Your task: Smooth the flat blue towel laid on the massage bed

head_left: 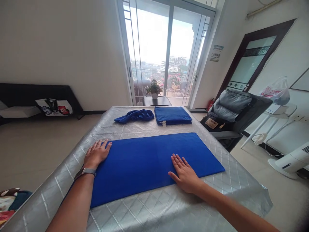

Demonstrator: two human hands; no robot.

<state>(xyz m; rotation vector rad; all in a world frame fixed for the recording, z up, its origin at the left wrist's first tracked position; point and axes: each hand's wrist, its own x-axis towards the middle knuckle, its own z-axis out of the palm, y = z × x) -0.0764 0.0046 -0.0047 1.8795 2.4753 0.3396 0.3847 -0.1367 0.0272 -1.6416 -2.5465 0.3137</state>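
A long blue cloth, folded into a flat rectangle, lies across the silver quilted table cover. On its left end rests my left hand, palm down with the fingers stretched out; a watch band circles that wrist. My right hand lies flat on the cloth's near edge, right of the middle, fingers extended and thumb apart. Beyond the cloth sit a neatly folded blue stack with a small white tag and, to its left, a crumpled blue cloth.
A potted plant stands on a dark chair or small table past the far edge. To the right are a black recliner holding a dark bag, and a white fan-like appliance. A printed bag leans at the left.
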